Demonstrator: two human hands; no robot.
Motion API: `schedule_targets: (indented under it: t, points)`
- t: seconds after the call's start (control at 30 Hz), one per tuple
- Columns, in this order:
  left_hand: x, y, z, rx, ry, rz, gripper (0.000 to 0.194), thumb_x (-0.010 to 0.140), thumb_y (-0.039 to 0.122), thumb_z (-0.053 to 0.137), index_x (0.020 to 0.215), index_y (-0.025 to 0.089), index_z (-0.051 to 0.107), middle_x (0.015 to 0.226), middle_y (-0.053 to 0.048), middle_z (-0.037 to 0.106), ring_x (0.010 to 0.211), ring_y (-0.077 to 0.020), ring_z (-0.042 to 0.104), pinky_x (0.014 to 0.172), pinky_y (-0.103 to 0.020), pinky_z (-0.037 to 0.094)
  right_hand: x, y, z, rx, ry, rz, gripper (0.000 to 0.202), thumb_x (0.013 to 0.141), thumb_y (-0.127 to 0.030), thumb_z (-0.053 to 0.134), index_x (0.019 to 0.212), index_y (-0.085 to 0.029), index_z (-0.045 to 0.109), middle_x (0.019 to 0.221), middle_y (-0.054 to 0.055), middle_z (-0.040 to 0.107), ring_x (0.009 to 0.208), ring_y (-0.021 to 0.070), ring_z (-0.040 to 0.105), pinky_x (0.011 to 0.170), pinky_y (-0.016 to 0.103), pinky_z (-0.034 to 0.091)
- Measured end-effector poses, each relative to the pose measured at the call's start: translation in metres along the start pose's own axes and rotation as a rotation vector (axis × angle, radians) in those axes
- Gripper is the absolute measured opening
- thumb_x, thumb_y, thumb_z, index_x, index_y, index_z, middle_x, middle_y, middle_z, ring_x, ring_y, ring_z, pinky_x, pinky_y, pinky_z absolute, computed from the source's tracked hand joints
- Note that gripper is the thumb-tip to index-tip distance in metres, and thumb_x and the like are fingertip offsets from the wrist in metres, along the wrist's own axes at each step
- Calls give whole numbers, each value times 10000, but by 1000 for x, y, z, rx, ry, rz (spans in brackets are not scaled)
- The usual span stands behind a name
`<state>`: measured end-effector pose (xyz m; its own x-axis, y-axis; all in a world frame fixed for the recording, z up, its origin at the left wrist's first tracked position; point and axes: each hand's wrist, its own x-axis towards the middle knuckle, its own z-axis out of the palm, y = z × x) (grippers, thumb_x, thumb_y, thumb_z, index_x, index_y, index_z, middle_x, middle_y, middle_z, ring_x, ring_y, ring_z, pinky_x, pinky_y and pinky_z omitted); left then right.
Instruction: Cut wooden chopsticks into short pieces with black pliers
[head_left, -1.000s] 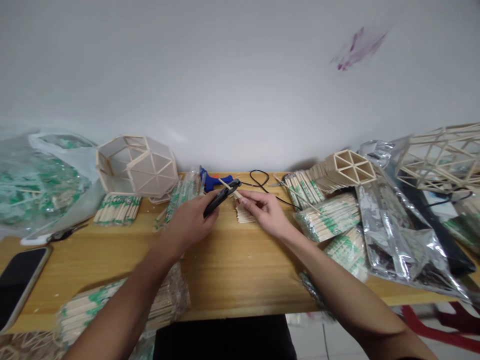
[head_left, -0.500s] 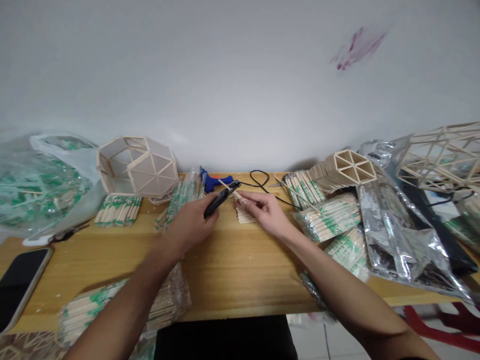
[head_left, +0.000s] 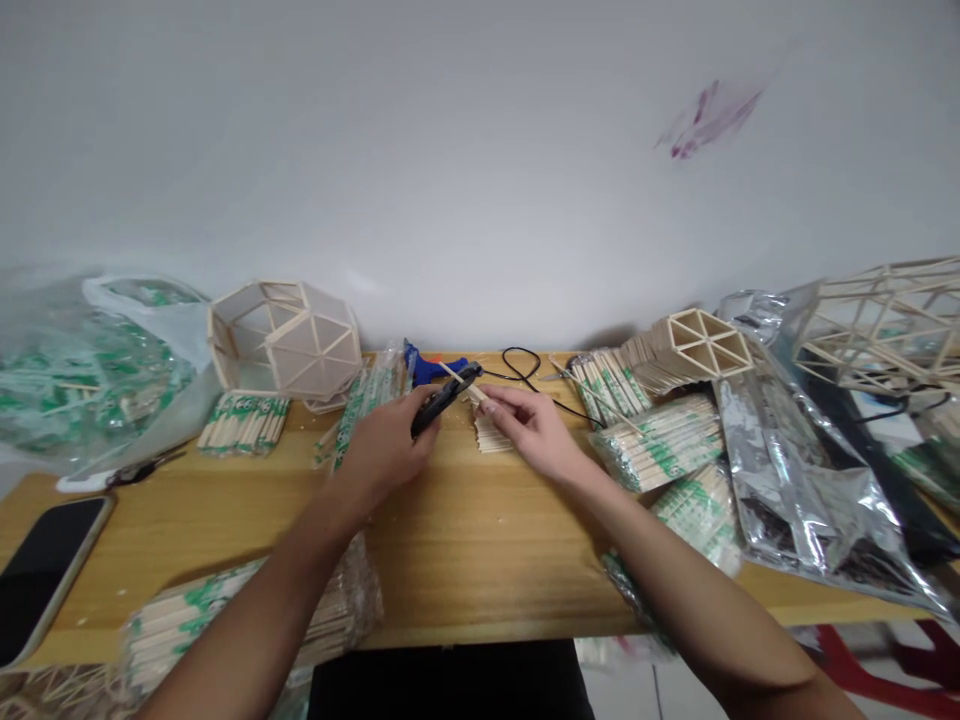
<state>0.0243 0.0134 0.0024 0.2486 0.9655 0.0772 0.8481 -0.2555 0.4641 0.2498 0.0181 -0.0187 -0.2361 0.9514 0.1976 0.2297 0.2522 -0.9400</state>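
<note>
My left hand (head_left: pixel 394 437) is closed around a pair of black pliers (head_left: pixel 442 398), whose head points up and right. A thin wooden stick (head_left: pixel 451 372) runs up at the jaws; its exact contact with them is too small to make out. My right hand (head_left: pixel 534 425) pinches light wooden sticks (head_left: pixel 478 393) between thumb and fingers, close by the jaws. Beneath those fingertips lies a row of short cut sticks (head_left: pixel 491 436) on the wooden table (head_left: pixel 457 550). Behind the pliers rests a blue glue gun (head_left: pixel 421 366), partly hidden.
Wrapped chopstick packs (head_left: pixel 664 440) lie on both sides. Stick-built hexagonal frames (head_left: pixel 315 355) stand at the back left, with stacked hexagons (head_left: pixel 701 345) at right. A phone (head_left: pixel 49 575), a clear bag of wrappers (head_left: pixel 82 370), a silver pouch (head_left: pixel 810 480) and a black cable (head_left: pixel 529 372) also occupy the table.
The view has shifted slightly, so the scene sits a little lower. Both hands keep nearly the same hold on the pliers and the sticks.
</note>
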Motion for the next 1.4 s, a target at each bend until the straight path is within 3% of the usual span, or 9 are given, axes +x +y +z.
schedule_targets:
  t: [0.3, 0.47, 0.6, 0.77, 0.9, 1.03, 1.13, 1.27, 1.4]
  points:
    - [5, -17, -16, 20, 126, -63, 347, 955, 482, 513, 993, 189, 695, 848, -58, 727, 756, -227, 643, 678, -318, 401, -2, -7, -1, -137, -9, -10, 301, 987, -364, 604, 1138, -161, 766, 818, 45, 736, 613, 149, 538, 573, 276, 396]
    - [4, -16, -24, -40, 155, -33, 409, 947, 545, 494, 787, 196, 635, 714, -28, 648, 685, -195, 577, 635, -312, 349, -11, -12, 12, -291, -193, -149, 196, 958, -228, 634, 1094, -165, 761, 868, 59, 706, 750, 179, 600, 675, 287, 444]
    - [2, -13, -24, -111, 136, -2, 467, 984, 529, 417, 713, 198, 601, 658, -15, 605, 640, -177, 542, 631, -315, 336, -17, -3, 27, -393, -384, -243, 69, 942, -225, 706, 955, -177, 753, 874, 72, 693, 839, 209, 626, 762, 312, 479]
    - [0, -12, -20, -145, 94, 45, 459, 1002, 500, 422, 715, 191, 604, 677, -15, 619, 643, -172, 541, 637, -317, 333, -19, 8, 37, -469, -461, -246, 52, 900, -165, 759, 946, -162, 734, 951, 94, 704, 945, 234, 642, 837, 329, 496]
    - [1, -14, -18, -95, 65, 66, 464, 1014, 516, 413, 763, 192, 629, 720, -26, 648, 687, -189, 574, 659, -322, 350, -18, 3, 34, -389, -373, -169, 103, 928, -226, 738, 997, -151, 724, 898, 78, 688, 893, 217, 623, 817, 330, 486]
    - [3, -15, -13, -25, 25, 79, 505, 1021, 597, 377, 932, 193, 666, 869, -56, 709, 805, -227, 634, 718, -332, 395, -13, -3, 30, 23, -158, 118, 308, 914, -370, 723, 1127, -151, 684, 824, 19, 658, 711, 147, 581, 673, 278, 468]
    - [3, -15, -9, 10, 10, 69, 508, 1021, 611, 368, 997, 193, 656, 946, -72, 718, 860, -251, 652, 733, -342, 410, -10, -5, 27, 308, -55, 239, 445, 831, -465, 774, 1136, -171, 641, 828, -1, 638, 665, 123, 563, 599, 249, 444]
    - [3, -14, -7, 19, -1, 61, 490, 1031, 592, 358, 1042, 194, 644, 1003, -81, 712, 901, -264, 660, 756, -349, 426, -7, -9, 24, 392, -4, 236, 466, 818, -554, 764, 1082, -191, 638, 763, -18, 604, 607, 118, 539, 557, 250, 436]
    - [3, -14, -7, -12, -22, 73, 497, 1028, 609, 360, 1064, 198, 636, 1037, -81, 700, 950, -275, 654, 793, -362, 432, -8, -15, 20, 250, 34, 156, 409, 909, -584, 661, 980, -181, 659, 693, -17, 593, 584, 121, 504, 555, 256, 412]
